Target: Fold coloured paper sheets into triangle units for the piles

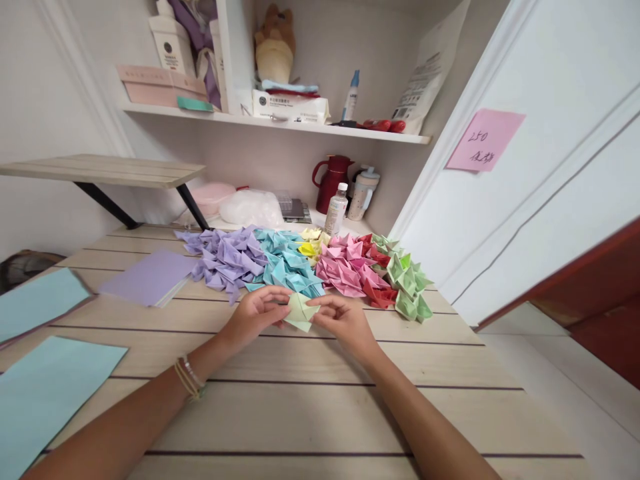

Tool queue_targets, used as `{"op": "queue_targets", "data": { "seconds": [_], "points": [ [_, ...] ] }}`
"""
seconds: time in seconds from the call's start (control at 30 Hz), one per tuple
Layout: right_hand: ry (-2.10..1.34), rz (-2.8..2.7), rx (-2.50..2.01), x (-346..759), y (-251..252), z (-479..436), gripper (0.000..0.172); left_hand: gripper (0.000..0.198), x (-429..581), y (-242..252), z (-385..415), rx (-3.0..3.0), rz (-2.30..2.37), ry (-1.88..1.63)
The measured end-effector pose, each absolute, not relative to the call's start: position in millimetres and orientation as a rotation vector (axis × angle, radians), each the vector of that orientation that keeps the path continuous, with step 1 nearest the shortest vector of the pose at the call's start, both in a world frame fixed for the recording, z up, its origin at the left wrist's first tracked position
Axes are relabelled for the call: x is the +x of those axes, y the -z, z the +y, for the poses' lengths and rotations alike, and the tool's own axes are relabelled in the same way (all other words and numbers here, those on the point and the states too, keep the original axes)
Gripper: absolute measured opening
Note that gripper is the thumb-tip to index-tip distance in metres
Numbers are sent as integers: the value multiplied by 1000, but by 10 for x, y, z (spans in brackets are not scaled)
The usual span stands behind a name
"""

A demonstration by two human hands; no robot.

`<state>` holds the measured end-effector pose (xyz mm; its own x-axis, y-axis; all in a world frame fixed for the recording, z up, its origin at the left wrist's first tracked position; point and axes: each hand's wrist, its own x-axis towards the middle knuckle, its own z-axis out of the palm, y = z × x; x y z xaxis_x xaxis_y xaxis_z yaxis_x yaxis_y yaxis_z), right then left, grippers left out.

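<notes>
Between both hands, just above the slatted table, is a small folded sheet of pale green paper [301, 311]. My left hand [261, 311] pinches its left side, thumb in front. On the right side, my right hand [344, 319] grips the same paper between thumb and fingers. Beyond the hands lie folded paper boats heaped by colour: purple boats [230, 257], blue boats [285, 260], a few yellow boats [313, 245], pink boats [345, 267], red boats [379, 295] and green boats [407, 283].
A purple paper stack [147, 275] and blue paper sheets [55, 383] lie on the left of the table [320, 413]. A small raised stand [105, 168] is behind them. At the back are a bottle [336, 210], a red jug [331, 183] and a tumbler [364, 193].
</notes>
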<state>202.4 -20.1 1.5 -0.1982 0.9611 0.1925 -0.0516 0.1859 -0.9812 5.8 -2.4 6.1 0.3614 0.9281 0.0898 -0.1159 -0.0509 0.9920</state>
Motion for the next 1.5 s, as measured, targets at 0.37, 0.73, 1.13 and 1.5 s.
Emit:
{"op": "queue_targets", "data": {
  "seconds": [0.37,0.73,1.13,1.5],
  "points": [
    [-1237,-1391,-964,2000,-26,-205,24,23,35,-3,-1,1480,848,-1025],
    [-1273,-1383,-931,1965,-10,-210,30,36,86,33,-62,1586,909,-1100],
    [-1377,-1328,-855,1962,-6,-203,25,18,112,26,-35,1528,915,-1112],
    [-1237,-1419,-967,1930,45,-205,27,12,145,-23,-76,1322,1017,-1033]
  ]
}}
